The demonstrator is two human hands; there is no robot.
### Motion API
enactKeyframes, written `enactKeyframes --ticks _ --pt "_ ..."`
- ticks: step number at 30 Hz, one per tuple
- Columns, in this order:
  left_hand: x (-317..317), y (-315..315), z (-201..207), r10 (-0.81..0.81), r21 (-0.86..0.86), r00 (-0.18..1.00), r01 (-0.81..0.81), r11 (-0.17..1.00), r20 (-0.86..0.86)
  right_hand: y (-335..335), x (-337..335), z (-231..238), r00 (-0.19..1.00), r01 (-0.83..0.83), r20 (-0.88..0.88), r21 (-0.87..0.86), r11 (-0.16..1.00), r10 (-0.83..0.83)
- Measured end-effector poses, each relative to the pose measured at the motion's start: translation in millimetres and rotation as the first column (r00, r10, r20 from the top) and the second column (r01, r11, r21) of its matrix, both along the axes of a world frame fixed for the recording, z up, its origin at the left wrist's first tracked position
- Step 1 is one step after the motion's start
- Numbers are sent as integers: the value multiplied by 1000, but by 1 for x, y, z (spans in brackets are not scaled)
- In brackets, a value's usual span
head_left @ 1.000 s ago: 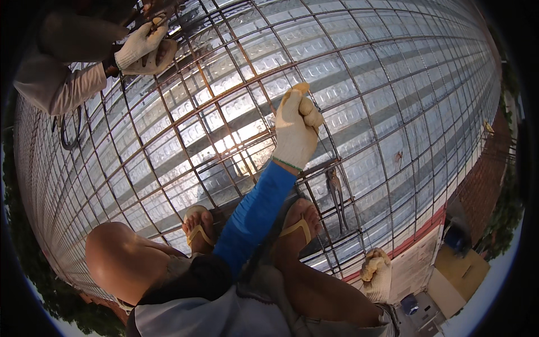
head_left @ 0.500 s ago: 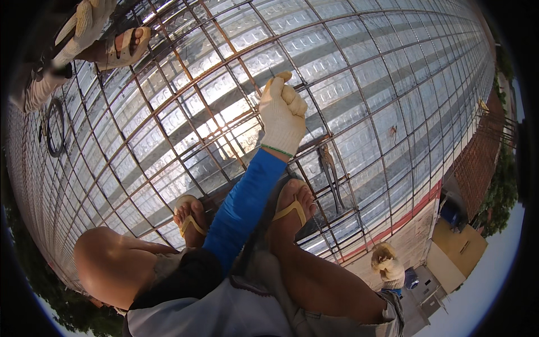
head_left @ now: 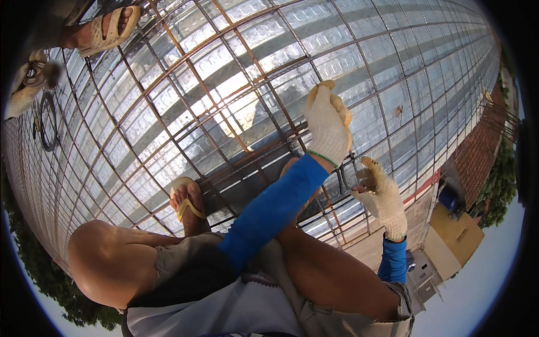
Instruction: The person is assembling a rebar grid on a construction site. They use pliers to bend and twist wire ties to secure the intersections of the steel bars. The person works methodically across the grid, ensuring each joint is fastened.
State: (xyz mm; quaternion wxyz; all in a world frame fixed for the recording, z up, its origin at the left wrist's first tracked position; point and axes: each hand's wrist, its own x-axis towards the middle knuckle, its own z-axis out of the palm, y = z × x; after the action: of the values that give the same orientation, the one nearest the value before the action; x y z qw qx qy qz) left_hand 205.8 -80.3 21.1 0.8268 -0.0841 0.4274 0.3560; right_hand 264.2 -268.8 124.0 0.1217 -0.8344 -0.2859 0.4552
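My left hand (head_left: 328,123), in a cream knitted glove, is closed in a fist just above the steel bar mesh (head_left: 258,84). What its fingers hold, if anything, is hidden. To its right, my right hand (head_left: 384,196), gloved alike, has thumb and fingers apart with nothing visible between them. Between the two hands lies a dark pair of pincers (head_left: 340,181) on the mesh, partly covered by my left wrist. The mesh of rusty and dark bars rests over shiny ribbed metal decking (head_left: 370,112).
My sandalled foot (head_left: 190,201) stands on the mesh. At upper left are another person's sandalled foot (head_left: 112,31) and gloved hand (head_left: 23,92), beside a dark wire coil (head_left: 48,122). Beyond the deck's right edge are a tiled roof (head_left: 477,146) and a lower building (head_left: 457,236).
My left hand has moved right and slightly down, still closed. My right hand has come up from the lower right toward the pincers. The other person's foot and hand have shifted.
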Motion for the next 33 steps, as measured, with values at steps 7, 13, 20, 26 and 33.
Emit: enactKeyframes --ticks 7,13,20,26,33 --pt "-5 25 -13 -58 171 998 57 984 0 96 6 -65 991 137 -63 488 862 -122" --pt "-44 64 -35 -361 454 920 389 802 -151 121 19 -52 954 208 -276 340 917 -114" --pt "-83 111 -43 157 496 473 847 190 -867 68 86 -65 986 103 97 266 959 -133" --pt "-63 165 -96 337 223 318 930 -292 -886 103 106 -102 898 -247 412 175 953 157" --pt "-46 175 -110 252 27 104 956 -293 -962 157 112 -153 771 -528 528 221 820 355"
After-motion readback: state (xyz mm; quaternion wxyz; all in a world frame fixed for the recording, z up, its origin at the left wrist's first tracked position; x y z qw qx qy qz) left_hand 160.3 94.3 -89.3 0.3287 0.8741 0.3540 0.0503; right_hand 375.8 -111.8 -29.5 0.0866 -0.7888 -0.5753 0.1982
